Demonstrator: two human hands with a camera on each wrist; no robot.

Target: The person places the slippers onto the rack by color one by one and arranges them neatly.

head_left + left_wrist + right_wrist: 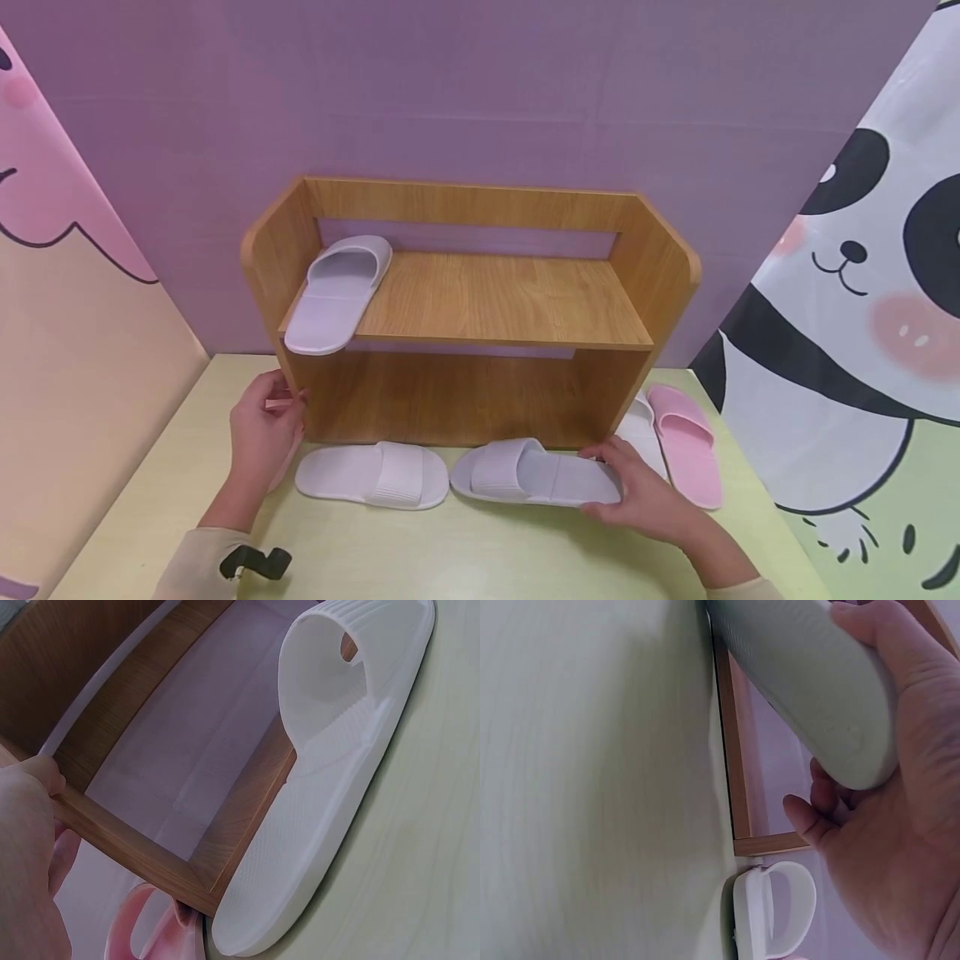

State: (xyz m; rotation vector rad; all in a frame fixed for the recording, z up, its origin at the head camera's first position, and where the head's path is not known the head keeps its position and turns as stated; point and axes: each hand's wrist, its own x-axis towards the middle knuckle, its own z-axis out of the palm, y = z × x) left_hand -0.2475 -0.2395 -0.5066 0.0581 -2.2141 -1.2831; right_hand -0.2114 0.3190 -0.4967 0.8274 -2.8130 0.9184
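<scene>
My right hand (648, 496) grips the heel end of a pale grey slipper (566, 477) in front of the wooden shoe rack (480, 300). In the right wrist view, the slipper's sole (817, 690) is tilted up off the table, with fingers under and beside it. My left hand (262, 429) pinches the lower front edge of the rack's left side panel (127, 840). A white slipper (341, 472) lies along the rack's front, toe toward the held one. Another pale slipper (322, 317) sits at the left of the upper shelf, its heel slightly over the edge.
Right of the rack lie a white slipper (641, 433) and a pink slipper (686, 450). A pink slipper (161, 934) stands left of the rack, partly hidden by my left hand in the head view. A purple backdrop (480, 92) hangs behind the table (420, 558).
</scene>
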